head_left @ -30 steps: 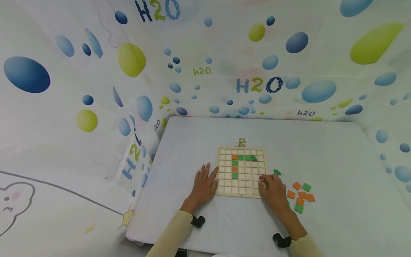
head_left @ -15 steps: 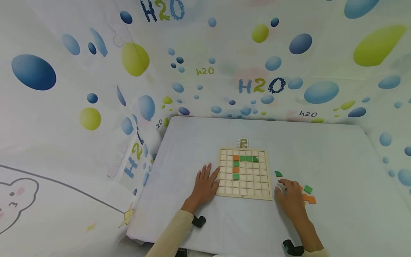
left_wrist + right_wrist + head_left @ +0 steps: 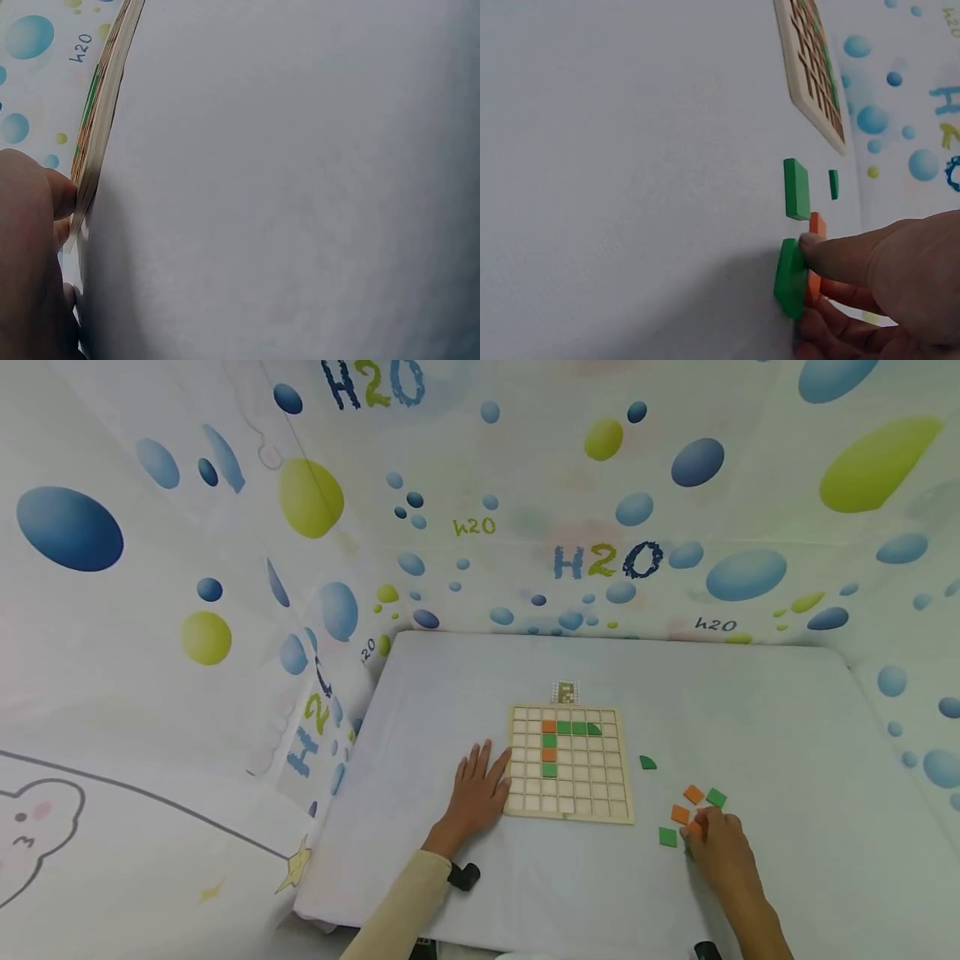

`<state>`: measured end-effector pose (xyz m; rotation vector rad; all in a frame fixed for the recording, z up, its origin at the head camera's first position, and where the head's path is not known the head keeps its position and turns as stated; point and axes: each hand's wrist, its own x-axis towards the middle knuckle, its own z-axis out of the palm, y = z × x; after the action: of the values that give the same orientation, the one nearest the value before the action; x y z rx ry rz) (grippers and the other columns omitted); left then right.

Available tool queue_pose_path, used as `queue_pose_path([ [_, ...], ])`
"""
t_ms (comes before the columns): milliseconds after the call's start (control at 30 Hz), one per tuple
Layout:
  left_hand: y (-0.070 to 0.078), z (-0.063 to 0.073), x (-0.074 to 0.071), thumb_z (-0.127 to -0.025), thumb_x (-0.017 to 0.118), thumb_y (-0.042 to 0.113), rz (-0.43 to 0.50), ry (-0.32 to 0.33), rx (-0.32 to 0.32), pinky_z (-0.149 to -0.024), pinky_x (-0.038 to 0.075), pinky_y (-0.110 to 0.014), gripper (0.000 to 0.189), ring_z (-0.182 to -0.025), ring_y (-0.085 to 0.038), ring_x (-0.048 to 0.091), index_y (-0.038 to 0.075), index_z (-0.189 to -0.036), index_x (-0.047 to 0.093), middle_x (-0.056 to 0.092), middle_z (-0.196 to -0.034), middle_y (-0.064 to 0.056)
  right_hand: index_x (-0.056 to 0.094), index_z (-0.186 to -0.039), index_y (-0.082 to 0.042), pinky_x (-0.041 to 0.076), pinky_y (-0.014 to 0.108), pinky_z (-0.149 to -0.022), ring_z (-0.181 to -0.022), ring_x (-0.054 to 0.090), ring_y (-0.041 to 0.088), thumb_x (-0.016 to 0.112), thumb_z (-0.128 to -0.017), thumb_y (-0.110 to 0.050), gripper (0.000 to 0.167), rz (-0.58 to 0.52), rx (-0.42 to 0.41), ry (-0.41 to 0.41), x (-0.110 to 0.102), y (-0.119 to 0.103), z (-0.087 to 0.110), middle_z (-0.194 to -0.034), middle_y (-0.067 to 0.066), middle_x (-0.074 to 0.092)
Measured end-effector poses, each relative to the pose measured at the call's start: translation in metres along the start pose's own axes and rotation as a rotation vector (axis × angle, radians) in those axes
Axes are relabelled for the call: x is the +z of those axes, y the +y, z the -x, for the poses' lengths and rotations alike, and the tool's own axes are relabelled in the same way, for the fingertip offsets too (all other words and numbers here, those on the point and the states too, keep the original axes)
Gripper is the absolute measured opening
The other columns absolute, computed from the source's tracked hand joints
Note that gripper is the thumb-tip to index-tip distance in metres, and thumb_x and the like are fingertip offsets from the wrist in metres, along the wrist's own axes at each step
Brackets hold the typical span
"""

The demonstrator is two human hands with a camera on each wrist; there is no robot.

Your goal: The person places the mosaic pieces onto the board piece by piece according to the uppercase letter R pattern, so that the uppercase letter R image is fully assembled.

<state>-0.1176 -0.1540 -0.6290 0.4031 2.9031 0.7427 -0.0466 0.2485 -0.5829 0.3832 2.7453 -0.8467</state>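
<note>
A wooden grid board (image 3: 592, 802) lies on the table, with orange and green tiles in an upside-down L and a green quarter-round piece (image 3: 593, 729) at the end of the row. Flat beside it, my left hand (image 3: 474, 793) touches the board's left edge with spread fingers. My right hand (image 3: 727, 852) is down among loose tiles on the right. Between its thumb and fingers it pinches an orange square tile (image 3: 813, 289). A green tile (image 3: 789, 281) stands out right in front of the thumb in the right wrist view; the hand partly covers the pile.
A small pattern card (image 3: 566, 692) lies behind the board. Loose pieces around the right hand include a green square (image 3: 667, 837), orange squares (image 3: 680, 813) and another green square (image 3: 716, 797). A green quarter-round (image 3: 647, 762) lies just right of the board.
My right hand has moved from the board's right side out to the loose tiles and now pinches an orange one. My left hand has stayed at the board's left edge.
</note>
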Motion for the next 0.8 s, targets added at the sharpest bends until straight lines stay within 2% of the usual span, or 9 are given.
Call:
queue_pose_path([
  [100, 0.002, 0.0, -0.003, -0.113, 0.038, 0.034, 0.019, 0.009, 0.003, -0.126, 0.013, -0.065, 0.057, -0.162, -0.044, 0.011, 0.018, -0.167, 0.033, 0.017, -0.175, -0.02, 0.053, -0.131, 0.012, 0.051, 0.057, -0.087, -0.104, 0.056, 0.046, 0.065, -0.104, -0.013, 0.039, -0.034, -0.045, 0.041, 0.008, -0.002, -0.001, -0.124, 0.036, 0.048],
  [233, 0.002, 0.0, -0.002, -0.112, 0.038, 0.033, 0.029, 0.023, 0.01, -0.125, 0.013, -0.067, 0.057, -0.162, -0.045, 0.012, 0.018, -0.167, 0.034, 0.018, -0.175, -0.021, 0.058, -0.135, 0.01, 0.049, 0.064, -0.098, -0.121, 0.054, 0.052, 0.063, -0.103, -0.008, 0.037, -0.07, -0.1, 0.087, 0.017, -0.004, -0.002, -0.132, 0.036, 0.048],
  [400, 0.0, 0.0, -0.001, -0.113, 0.037, 0.035, 0.008, 0.019, 0.005, -0.126, 0.012, -0.066, 0.057, -0.162, -0.044, 0.01, 0.019, -0.168, 0.033, 0.016, -0.176, -0.019, 0.062, -0.134, 0.005, 0.05, 0.063, -0.094, -0.121, 0.053, 0.051, 0.067, -0.1, -0.006, 0.035, -0.038, -0.153, 0.141, 0.026, -0.011, -0.01, -0.129, 0.034, 0.054],
  [533, 0.001, 0.0, -0.004, -0.113, 0.037, 0.034, 0.007, 0.003, -0.002, -0.127, 0.012, -0.065, 0.057, -0.163, -0.043, 0.009, 0.019, -0.168, 0.032, 0.015, -0.176, -0.019, 0.062, -0.131, 0.006, 0.05, 0.062, -0.095, -0.119, 0.054, 0.049, 0.065, -0.1, -0.003, 0.033, -0.044, -0.192, 0.2, 0.03, -0.017, -0.022, -0.127, 0.033, 0.055],
  [800, 0.003, -0.001, -0.003, -0.113, 0.039, 0.033, 0.004, 0.016, 0.009, -0.126, 0.014, -0.066, 0.057, -0.162, -0.044, 0.012, 0.019, -0.167, 0.034, 0.018, -0.175, -0.02, 0.059, -0.133, 0.009, 0.047, 0.065, -0.099, -0.12, 0.052, 0.051, 0.057, -0.107, -0.008, 0.032, -0.083, -0.191, 0.248, 0.034, -0.03, -0.051, -0.13, 0.034, 0.051],
])
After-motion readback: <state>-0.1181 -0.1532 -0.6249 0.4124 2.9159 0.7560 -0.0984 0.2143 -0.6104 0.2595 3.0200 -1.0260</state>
